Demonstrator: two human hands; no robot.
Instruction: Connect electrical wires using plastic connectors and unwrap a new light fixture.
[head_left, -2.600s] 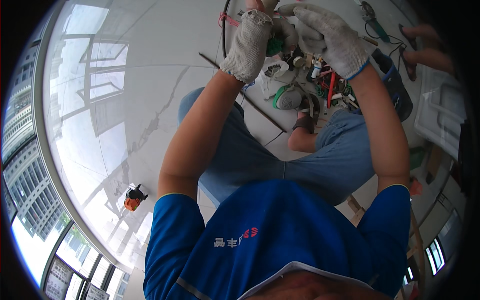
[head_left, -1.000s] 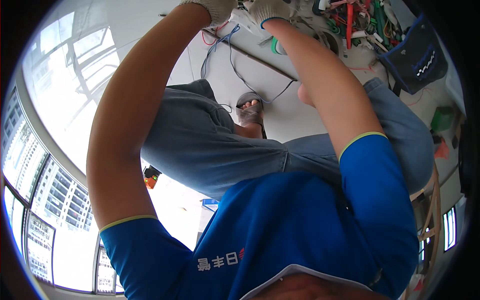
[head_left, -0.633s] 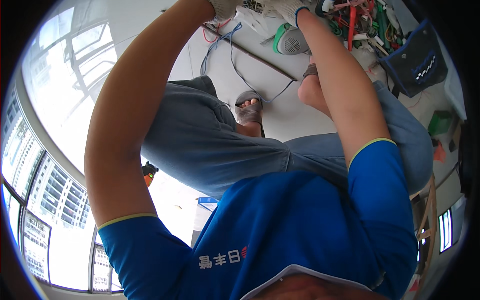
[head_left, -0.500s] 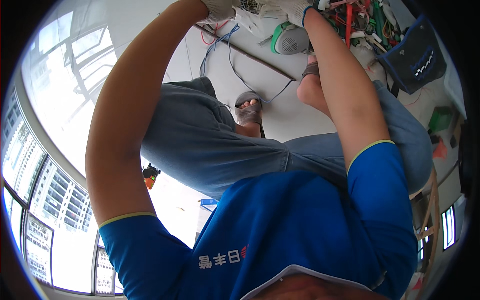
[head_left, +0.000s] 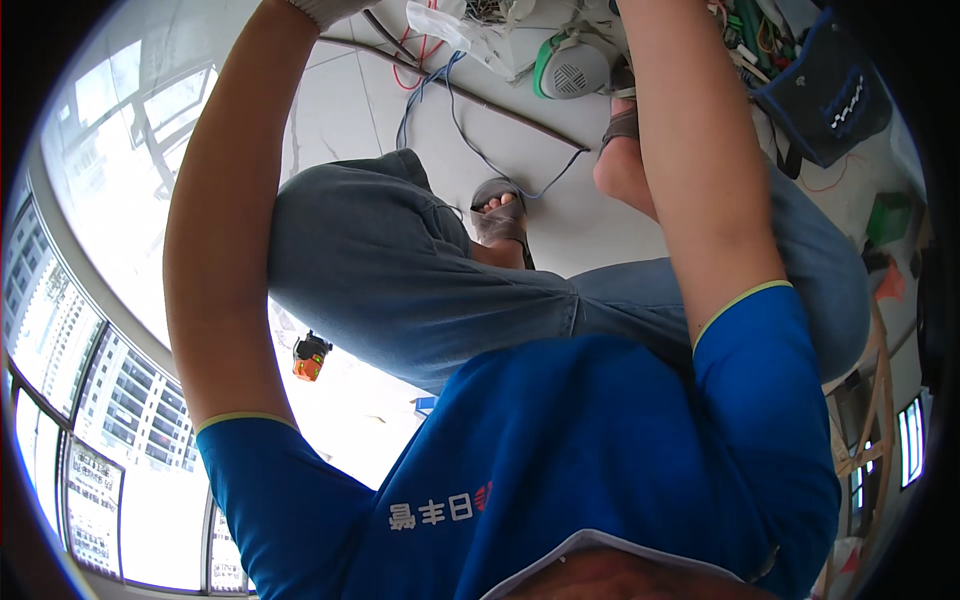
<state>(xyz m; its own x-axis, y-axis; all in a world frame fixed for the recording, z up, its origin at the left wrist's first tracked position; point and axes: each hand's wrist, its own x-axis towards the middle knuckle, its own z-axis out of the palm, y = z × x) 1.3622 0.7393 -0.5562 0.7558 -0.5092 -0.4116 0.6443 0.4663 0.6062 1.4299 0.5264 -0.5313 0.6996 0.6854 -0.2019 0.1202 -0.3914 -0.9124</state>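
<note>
1. The white plastic bag lies on the floor just left of my landmark, the grey-and-green respirator mask. Small metal pieces show at the bag's upper part; the view cuts them off, so I can't tell how full it is.
2. I have the left hand, in a knitted glove, well left of the mask. Only its wrist end shows; I cannot tell how far the fingers are open or what they hold.
3. My right hand is beyond the top edge, its forearm passing right of the mask; its fingers I cannot tell either.
4. The brown rod slants below-left of the mask, crossed by a blue-grey cable.
5. Well right of the mask stands a black tool bag, its contents unclear to me.
</note>
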